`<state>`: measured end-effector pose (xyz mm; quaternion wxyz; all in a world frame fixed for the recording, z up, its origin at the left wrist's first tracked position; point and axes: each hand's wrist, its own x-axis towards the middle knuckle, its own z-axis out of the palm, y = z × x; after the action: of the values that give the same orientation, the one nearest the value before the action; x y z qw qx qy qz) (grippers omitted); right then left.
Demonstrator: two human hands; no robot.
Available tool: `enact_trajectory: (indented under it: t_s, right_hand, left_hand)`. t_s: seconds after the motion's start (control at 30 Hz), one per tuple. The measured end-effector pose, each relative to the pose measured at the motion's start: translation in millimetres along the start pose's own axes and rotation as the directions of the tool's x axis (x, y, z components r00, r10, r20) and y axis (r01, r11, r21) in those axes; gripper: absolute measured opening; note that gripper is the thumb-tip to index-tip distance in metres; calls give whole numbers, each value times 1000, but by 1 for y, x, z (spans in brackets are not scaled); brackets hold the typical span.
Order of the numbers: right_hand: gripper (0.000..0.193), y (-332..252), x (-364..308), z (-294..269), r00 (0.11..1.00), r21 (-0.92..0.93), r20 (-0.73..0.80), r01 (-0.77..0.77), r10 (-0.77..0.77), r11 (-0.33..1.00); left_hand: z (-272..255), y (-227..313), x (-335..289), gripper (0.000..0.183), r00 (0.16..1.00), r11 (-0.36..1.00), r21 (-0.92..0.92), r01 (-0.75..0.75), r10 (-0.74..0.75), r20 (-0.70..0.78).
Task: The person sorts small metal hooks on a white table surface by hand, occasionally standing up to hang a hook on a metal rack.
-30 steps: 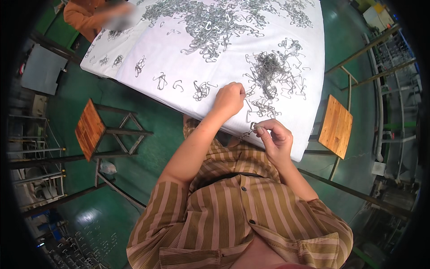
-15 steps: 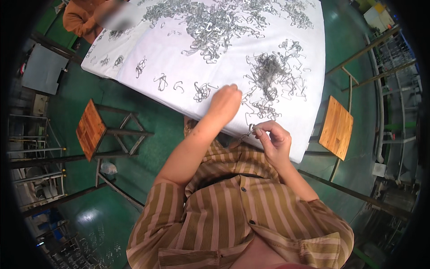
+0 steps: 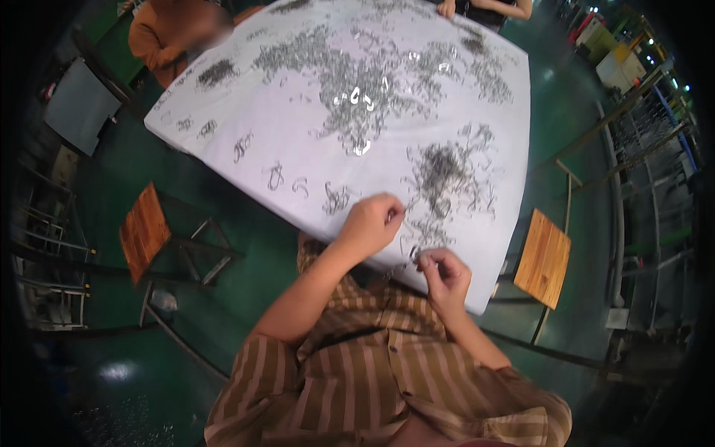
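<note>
Over the near edge of the white-covered table (image 3: 246, 175), my right hand (image 3: 447, 281) pinches a small bunch of bent metal hooks (image 3: 411, 259) between thumb and fingertips. Part of the bunch hangs past the table edge, against the striped clothing. My left hand (image 3: 374, 223) is just left of it and a little farther in, its fingers curled together. Whatever sits in its fingertips is too small and blurred to make out. Close by the left hand lies a small cluster of hooks (image 3: 337, 199). Beyond both hands is a dark tangled pile of thin hooks (image 3: 441, 165).
A large spread of grey hooks (image 3: 346, 89) covers the middle of the table. Wooden-topped stools stand left (image 3: 145, 235) and right (image 3: 544, 259). A person in an orange sleeve (image 3: 153, 45) is at the far left; another person's hand (image 3: 447, 8) rests at the far edge.
The view has tilted up, so the table and hands appear lower and a second person's arms show at the far edge. My left fingers have turned slightly; the right hand keeps its pinch.
</note>
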<state>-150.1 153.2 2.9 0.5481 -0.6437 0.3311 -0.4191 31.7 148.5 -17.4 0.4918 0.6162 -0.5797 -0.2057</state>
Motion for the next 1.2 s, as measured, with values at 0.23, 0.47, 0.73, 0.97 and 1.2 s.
enact_trajectory:
  t_s: [0.23,0.47,0.73,0.97,1.2]
  right_hand:
    - [4,-1,0,9,998,-3,-49,42,-42,999]
    - [3,-3,-2,13,993,-97,-35,107,-111,989]
    - [2,-2,-2,17,990,-148,20,139,-138,979]
    - [10,17,20,9,961,-217,123,270,-248,938]
    - [22,59,86,28,921,-674,282,390,-269,627]
  left_hand:
    - [-36,47,-31,6,997,877,-480,-10,45,63]
    - [-37,49,-39,7,993,911,-409,-56,95,74]
    - [-32,47,-47,6,998,889,-457,-14,40,48]
    - [-33,47,-65,7,998,962,-263,-66,57,-40]
    - [-30,42,-75,5,999,978,-204,-48,45,-17]
